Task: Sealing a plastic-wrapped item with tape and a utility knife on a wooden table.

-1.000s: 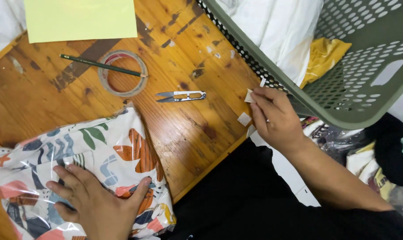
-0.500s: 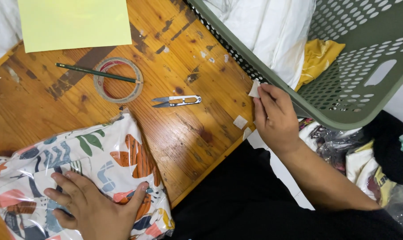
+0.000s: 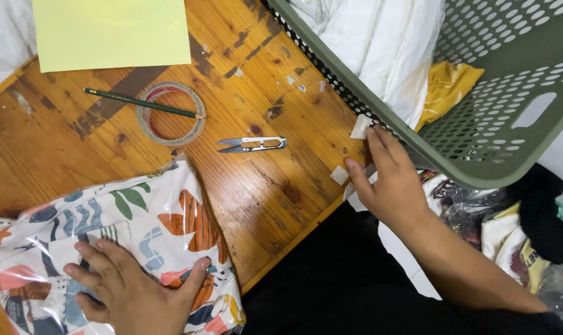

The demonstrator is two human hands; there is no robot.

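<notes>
At seven o'clock the left hand lies flat, fingers spread, on the bagged floral cloth. At three o'clock the right hand, grip loose, touches paper tabs at the worn wooden surface's edge. Beyond lie snips, a tape ring, pencil, yellow sheet and green basket.

soft, even indoor light from overhead; my hands cast only faint shadows, the plastic wrap glares slightly, focus is sharp throughout.
</notes>
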